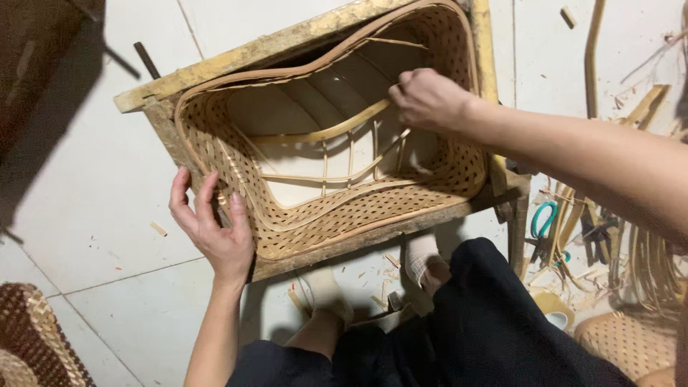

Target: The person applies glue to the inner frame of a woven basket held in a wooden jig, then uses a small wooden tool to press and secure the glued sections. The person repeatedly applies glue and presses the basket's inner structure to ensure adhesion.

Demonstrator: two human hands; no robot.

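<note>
Two hands on my basket [358,204]: left hand [215,226] spread flat against woven wall at 8 o'clock, right hand [428,98] pinching strip [322,132] at 1 o'clock; wooden frame [272,46] beneath.

A woven cane basket frame [358,208] lies inside a rough wooden form [215,68] on the white tiled floor [93,186]; the left hand [213,228] presses flat against the frame's near left corner, fingers spread over the weave; the right hand [428,99] is closed around the end of a bamboo strip [322,132] crossing the open middle. Teal-handled scissors [545,222] lie among cane offcuts [645,265] by the form's right edge; a dark woven piece [32,333] sits at the floor's near left corner.
</note>
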